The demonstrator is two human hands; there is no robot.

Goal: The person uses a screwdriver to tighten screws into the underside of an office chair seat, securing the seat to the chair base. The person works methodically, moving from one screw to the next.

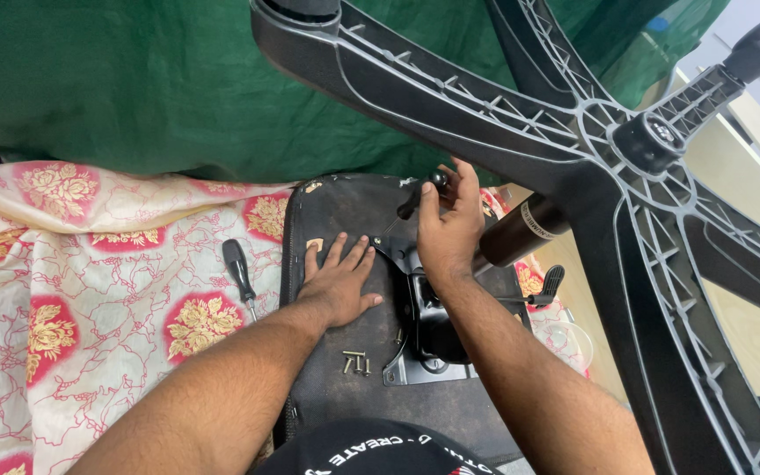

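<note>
Left hand (338, 283) flat, fingers spread, on upturned seat underside (345, 211) mid-panel; right hand (447, 230) pinches black-handled screwdriver (421, 194) over mechanism plate (424, 334) at right edge; loose screws (355, 361) beside it, so fastening looks unfinished.

Location: a home room. Indicators: a bed covered with a floral bedsheet (90, 290), a green blanket (134, 88), and an upturned office chair base (626, 167) resting on it.
</note>
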